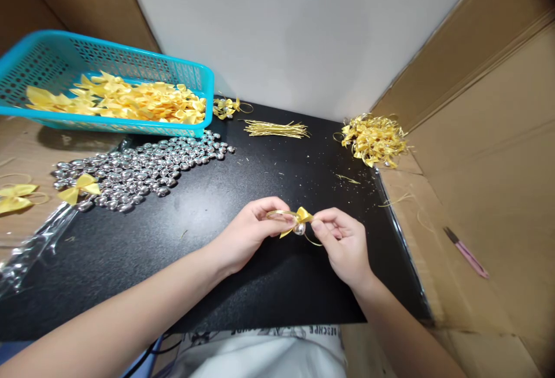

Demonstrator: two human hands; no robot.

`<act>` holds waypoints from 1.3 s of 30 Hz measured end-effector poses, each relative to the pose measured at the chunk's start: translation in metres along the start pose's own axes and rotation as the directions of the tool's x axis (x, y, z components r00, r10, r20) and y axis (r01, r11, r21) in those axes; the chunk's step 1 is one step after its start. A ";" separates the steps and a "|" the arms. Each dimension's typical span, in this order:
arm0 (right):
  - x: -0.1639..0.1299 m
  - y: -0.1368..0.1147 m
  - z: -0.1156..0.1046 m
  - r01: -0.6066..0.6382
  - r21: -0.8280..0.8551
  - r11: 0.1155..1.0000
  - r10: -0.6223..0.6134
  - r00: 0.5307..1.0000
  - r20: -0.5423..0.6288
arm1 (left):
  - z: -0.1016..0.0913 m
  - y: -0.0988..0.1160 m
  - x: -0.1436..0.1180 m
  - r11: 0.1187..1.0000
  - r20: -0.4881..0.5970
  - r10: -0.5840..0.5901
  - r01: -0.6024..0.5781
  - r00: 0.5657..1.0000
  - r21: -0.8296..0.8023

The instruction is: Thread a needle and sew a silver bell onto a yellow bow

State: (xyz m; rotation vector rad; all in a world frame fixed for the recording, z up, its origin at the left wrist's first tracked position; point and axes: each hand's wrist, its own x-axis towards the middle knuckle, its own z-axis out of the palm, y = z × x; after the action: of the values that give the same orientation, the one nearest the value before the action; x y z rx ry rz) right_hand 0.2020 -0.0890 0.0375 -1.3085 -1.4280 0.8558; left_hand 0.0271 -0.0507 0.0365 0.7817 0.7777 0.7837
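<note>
Between my hands, just above the black table, is a yellow ribbon bow (304, 214) with a silver bead (299, 228) under its middle. My left hand (255, 225) pinches the bow's left side, along with a looped gold cord (277, 213). On the other side, my right hand (344, 242) has thumb and forefinger closed at the bow's right end. A thin gold strand curves below the bead towards the right fingers. The fingertips partly cover the bow, so I cannot make out how the cord joins it.
At the left, a blue basket (130, 121) holds many yellow bows. Silver beads (147, 164) spread below it, with a loose bow (81, 188) on them. Gold cords (276, 129) lie at the back. Finished-looking bows (373, 140) are heaped right, and pink-handled snips (467, 254) lie on the cardboard.
</note>
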 end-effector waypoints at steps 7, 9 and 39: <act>0.001 -0.003 -0.004 0.126 -0.099 0.987 -0.125 0.992 0.013 | -0.001 0.000 0.000 1.000 0.020 0.006 -0.005 1.000 -0.003; 0.001 -0.004 -0.005 0.153 -0.121 0.981 -0.152 0.988 0.012 | -0.001 -0.001 0.000 1.000 0.032 0.018 -0.017 0.999 -0.011; -0.002 -0.006 -0.004 0.230 -0.247 0.941 -0.234 0.972 0.014 | 0.001 0.001 0.002 0.999 0.041 -0.011 0.012 0.999 -0.036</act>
State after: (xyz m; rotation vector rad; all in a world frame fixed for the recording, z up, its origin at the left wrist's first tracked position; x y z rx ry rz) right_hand 0.2043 -0.0924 0.0435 -1.2920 -1.6794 0.5218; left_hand 0.0280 -0.0491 0.0375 0.7579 0.7294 0.7677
